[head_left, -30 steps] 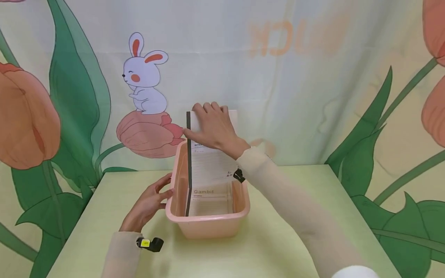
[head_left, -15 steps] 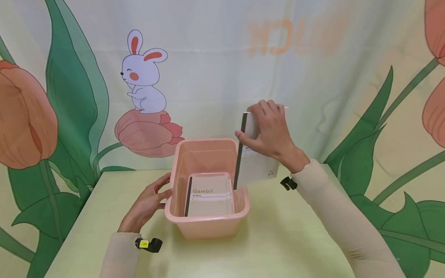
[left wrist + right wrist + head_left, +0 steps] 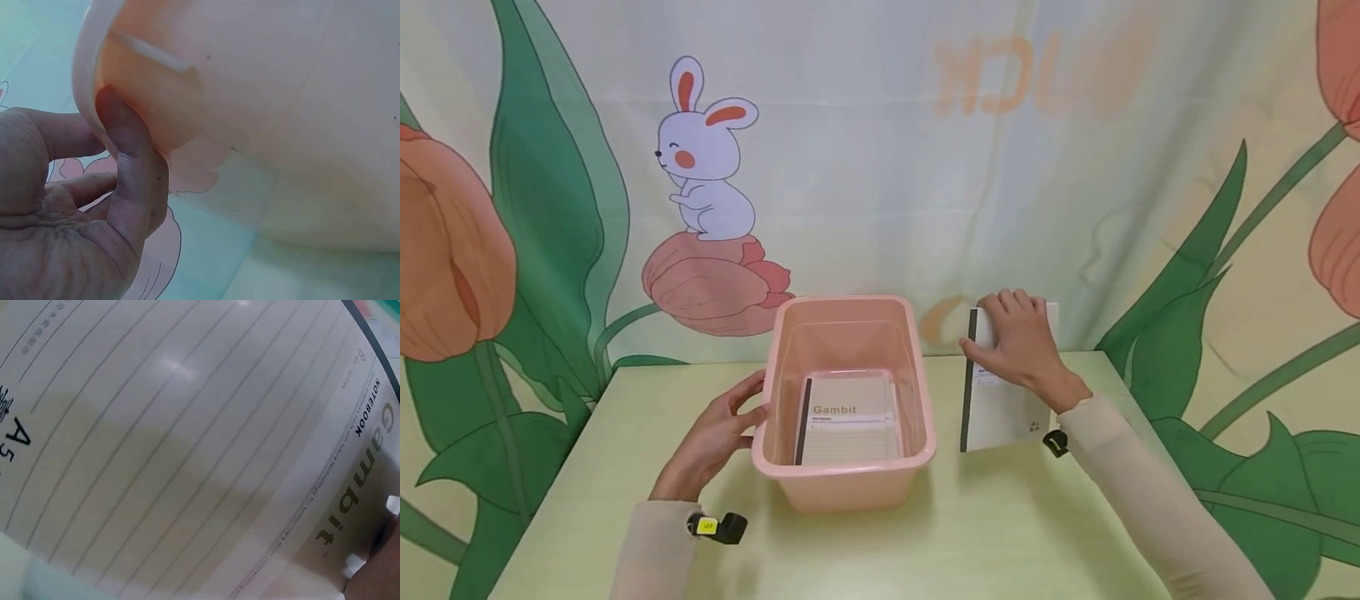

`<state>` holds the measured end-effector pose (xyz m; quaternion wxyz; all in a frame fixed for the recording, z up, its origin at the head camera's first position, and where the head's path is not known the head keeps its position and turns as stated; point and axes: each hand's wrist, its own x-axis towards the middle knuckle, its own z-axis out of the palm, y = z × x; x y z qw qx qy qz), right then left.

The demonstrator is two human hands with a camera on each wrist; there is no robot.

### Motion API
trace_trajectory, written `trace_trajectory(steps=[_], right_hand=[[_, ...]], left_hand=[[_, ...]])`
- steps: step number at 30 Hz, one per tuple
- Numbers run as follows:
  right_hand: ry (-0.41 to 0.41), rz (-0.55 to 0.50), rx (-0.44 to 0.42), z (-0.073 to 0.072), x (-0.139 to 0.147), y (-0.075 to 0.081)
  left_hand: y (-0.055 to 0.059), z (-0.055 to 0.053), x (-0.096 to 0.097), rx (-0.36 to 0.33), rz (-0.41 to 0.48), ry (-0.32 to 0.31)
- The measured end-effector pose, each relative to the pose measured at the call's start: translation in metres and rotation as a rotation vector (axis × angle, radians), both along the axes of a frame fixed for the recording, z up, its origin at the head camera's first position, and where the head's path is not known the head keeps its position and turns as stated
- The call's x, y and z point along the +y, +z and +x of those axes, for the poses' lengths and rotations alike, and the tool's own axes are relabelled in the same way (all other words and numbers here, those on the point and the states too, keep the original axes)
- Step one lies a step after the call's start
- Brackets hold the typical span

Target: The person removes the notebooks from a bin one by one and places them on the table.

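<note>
A pink plastic basin stands on the table. My left hand grips its left side, and in the left wrist view the thumb and fingers pinch the rim. Inside the basin lies a stack of notebooks, the top notebook marked "Gambit" with a dark spine. To the right of the basin, my right hand holds another notebook by its upper part, nearly upright. Its lined A5 cover fills the right wrist view, where only a bit of the hand shows.
The pale green table ends at the back against a curtain printed with tulips and a rabbit. Each wrist carries a small black camera.
My right hand has lifted the notebook out of the basin, carried it to the right and lowered it. My left hand has stayed on the basin's side.
</note>
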<state>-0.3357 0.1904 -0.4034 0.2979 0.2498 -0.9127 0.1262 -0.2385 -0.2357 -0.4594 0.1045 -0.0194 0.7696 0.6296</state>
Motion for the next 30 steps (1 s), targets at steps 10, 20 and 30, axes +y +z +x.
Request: trace_trajectory(steps=[10, 20, 30], right_hand=[[-0.031, 0.092, -0.177, -0.034, -0.003, -0.064], [-0.045, 0.114, -0.271, -0.064, -0.010, -0.102], [-0.096, 0.142, -0.363, -0.086, -0.016, -0.122]], left_hand=[[0.001, 0.004, 0.002, -0.018, 0.007, 0.030], [0.001, 0.005, 0.001, 0.002, 0.027, 0.012], [0.003, 0.004, -0.002, 0.002, 0.030, -0.007]])
